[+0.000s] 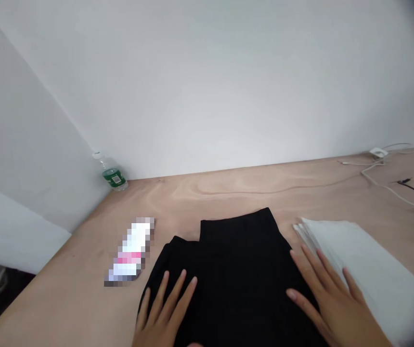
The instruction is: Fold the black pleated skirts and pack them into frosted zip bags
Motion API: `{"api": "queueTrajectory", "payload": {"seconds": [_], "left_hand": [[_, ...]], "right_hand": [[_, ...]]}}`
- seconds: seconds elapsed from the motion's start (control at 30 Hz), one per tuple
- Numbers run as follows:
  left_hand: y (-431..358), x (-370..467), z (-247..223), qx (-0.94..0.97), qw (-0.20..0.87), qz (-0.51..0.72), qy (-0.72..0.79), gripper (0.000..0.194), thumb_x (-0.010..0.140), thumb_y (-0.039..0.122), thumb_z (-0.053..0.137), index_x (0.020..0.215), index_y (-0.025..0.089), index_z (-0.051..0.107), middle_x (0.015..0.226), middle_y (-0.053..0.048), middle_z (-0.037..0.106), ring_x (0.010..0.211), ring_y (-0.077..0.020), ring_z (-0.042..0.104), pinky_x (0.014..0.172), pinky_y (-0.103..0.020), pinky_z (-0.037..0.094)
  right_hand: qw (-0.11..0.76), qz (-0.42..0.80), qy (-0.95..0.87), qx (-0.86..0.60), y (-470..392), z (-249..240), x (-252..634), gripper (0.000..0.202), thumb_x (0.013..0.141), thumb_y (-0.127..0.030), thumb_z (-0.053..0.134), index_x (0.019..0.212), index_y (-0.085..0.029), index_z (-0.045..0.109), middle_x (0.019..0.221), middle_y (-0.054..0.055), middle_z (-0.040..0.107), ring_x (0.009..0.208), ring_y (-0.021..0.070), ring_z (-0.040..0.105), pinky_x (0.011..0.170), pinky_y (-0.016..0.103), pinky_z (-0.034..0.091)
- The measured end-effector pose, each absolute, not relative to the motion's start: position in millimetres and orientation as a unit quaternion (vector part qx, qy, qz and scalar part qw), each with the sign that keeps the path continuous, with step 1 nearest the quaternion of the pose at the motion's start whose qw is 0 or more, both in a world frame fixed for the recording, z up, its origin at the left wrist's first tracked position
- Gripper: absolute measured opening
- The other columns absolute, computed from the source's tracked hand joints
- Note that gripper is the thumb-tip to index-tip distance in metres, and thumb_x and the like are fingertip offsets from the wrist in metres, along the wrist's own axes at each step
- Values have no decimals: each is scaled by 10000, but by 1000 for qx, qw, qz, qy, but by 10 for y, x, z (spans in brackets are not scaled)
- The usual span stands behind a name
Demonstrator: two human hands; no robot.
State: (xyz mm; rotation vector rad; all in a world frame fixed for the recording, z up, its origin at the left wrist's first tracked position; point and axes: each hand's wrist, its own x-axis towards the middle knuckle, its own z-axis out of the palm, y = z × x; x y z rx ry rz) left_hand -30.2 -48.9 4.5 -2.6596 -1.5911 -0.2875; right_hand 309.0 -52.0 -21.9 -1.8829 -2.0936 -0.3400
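A black piece of clothing lies flat on the wooden table, its far edge stepped, with a higher part on the right. My left hand rests on its left side, fingers spread. On its right side lies my right hand, also spread out, partly reaching over the edge of the white sheets. Neither hand grips anything. The near end of the cloth is cut off by the bottom of the view, so I cannot tell which garment it is.
A stack of white sheets lies right of the cloth. To the left is a blurred-out phone-like object. A water bottle with a green label stands in the back left corner. Cables and a white charger lie back right, by the wall.
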Motion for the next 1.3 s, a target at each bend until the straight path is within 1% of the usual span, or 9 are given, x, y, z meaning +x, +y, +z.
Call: {"api": "queueTrajectory", "payload": {"seconds": [0.17,0.33,0.53,0.7,0.8,0.9,1.03,1.13,1.3], "left_hand": [[101,83,432,-721,-157,-290,-610,307,861,379,437,1105,262,583,1107,-20,641,1011,-189,592,876,-334,462],[892,301,306,-656,-212,-292,-663,323,754,369,567,994,167,645,950,-84,668,753,-207,634,701,-328,480],[1050,242,68,-616,-259,-306,-678,187,649,319,657,777,184,671,599,-8,636,580,-176,613,546,-260,432],[1027,225,61,-580,-298,-348,-673,219,642,371,659,747,179,645,409,55,515,420,-136,542,459,-232,394],[1010,236,101,-571,-330,-370,-654,225,637,355,659,760,171,618,466,47,552,416,-125,547,431,-221,390],[916,216,190,-583,-378,-380,-610,216,680,355,617,793,175,578,766,-31,678,539,-144,631,456,-231,445],[651,93,287,-634,-420,-362,-539,99,693,273,624,729,199,569,1052,-49,664,920,-193,643,794,-322,500],[466,-6,278,-716,-360,-319,-505,25,733,203,581,730,224,595,1092,-29,651,1062,-200,574,938,-387,424],[368,-45,201,-809,-232,-268,-469,148,813,191,480,831,246,617,1162,-25,611,1088,-183,558,937,-389,444]], "right_hand": [[189,20,-744,-641,188,297,3159,457,870,-431,379,1282,-239,435,1303,62,502,1168,262,471,914,417,418],[196,99,-718,-661,884,278,3138,409,776,-295,526,1167,-175,535,1135,106,597,941,271,590,757,388,457],[236,150,-681,-677,998,135,3200,249,707,-254,585,954,-226,598,767,-1,652,723,186,601,633,289,422],[283,188,-646,-684,1085,113,3186,186,616,-305,661,778,-227,613,767,13,621,732,195,578,632,295,410],[311,230,-631,-672,1101,153,3191,115,609,-273,643,677,-215,571,744,13,603,703,187,575,627,303,419],[339,297,-612,-650,960,261,3233,119,689,-300,549,759,-215,507,708,1,601,595,157,584,558,294,448],[382,422,-576,-587,628,344,3308,144,692,-215,491,826,-221,440,797,18,643,742,167,628,635,296,493],[392,460,-549,-577,478,270,3312,124,675,-169,497,788,-213,474,756,19,644,764,170,617,667,301,485],[421,385,-568,-593,483,114,3259,227,649,-170,590,854,-222,506,870,20,635,723,163,629,679,313,494]]}}
